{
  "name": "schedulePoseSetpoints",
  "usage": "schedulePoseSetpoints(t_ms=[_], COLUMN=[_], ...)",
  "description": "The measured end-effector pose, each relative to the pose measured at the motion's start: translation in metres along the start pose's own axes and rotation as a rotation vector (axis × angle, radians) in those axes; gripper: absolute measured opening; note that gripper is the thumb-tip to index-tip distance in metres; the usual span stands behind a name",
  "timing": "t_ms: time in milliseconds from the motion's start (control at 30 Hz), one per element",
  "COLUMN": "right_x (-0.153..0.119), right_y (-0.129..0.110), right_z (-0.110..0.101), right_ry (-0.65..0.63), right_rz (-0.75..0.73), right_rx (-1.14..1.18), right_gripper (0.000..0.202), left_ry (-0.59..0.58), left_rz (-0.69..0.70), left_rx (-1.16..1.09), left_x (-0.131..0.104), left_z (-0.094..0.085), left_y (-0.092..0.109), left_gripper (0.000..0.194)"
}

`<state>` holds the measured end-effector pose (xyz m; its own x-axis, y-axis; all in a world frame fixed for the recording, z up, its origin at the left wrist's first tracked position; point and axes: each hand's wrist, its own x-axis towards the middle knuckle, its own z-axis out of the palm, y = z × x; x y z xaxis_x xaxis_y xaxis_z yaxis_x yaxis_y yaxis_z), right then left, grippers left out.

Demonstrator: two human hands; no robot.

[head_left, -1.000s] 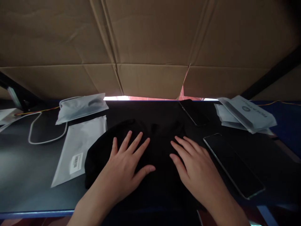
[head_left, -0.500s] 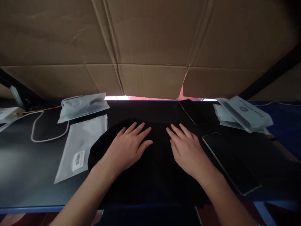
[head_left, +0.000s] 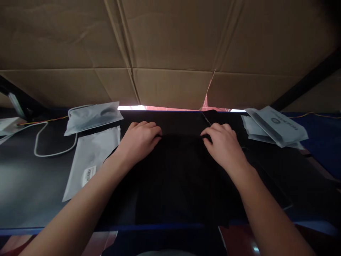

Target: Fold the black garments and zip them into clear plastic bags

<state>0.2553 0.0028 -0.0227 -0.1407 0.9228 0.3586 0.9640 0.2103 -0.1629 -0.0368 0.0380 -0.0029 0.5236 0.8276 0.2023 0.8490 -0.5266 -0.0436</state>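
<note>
Black cloth (head_left: pixel 181 163) lies on the dark table, its outline hard to make out. My left hand (head_left: pixel 141 137) is closed on the cloth's far left part, thumb and fingers pressed together. Over at the right, my right hand (head_left: pixel 221 140) pinches the cloth's far right part. Beside my left forearm is a frosted pouch with a barcode label (head_left: pixel 92 153). A phone (head_left: pixel 274 185) near my right forearm is mostly covered by dark cloth, and another phone's edge (head_left: pixel 206 119) shows just beyond my right hand.
Another frosted pouch (head_left: pixel 94 118) and a white cable (head_left: pixel 54 155) lie at the left, near a white box (head_left: pixel 10 126). Printed pouches (head_left: pixel 279 128) are stacked at the right. Cardboard (head_left: pixel 170 85) stands along the table's far edge.
Both hands, earlier flat with fingers spread, have closed on the cloth, moved farther away and slightly apart. The cloth now covers most of both phones.
</note>
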Motion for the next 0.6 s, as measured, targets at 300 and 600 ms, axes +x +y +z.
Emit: schedulePoseSetpoints(t_ms=[300, 600], right_x=[-0.067, -0.130], right_y=[0.012, 0.017], right_z=[-0.017, -0.055], right_ry=[-0.163, -0.285], right_rz=[-0.130, -0.066], right_rx=[0.193, 0.295], right_gripper=[0.022, 0.042], left_ry=[0.085, 0.022], left_rz=[0.213, 0.190], left_rx=[-0.044, -0.332], left_x=[-0.073, -0.131], left_z=[-0.006, -0.023], left_y=[0.000, 0.022], left_gripper=[0.031, 0.037])
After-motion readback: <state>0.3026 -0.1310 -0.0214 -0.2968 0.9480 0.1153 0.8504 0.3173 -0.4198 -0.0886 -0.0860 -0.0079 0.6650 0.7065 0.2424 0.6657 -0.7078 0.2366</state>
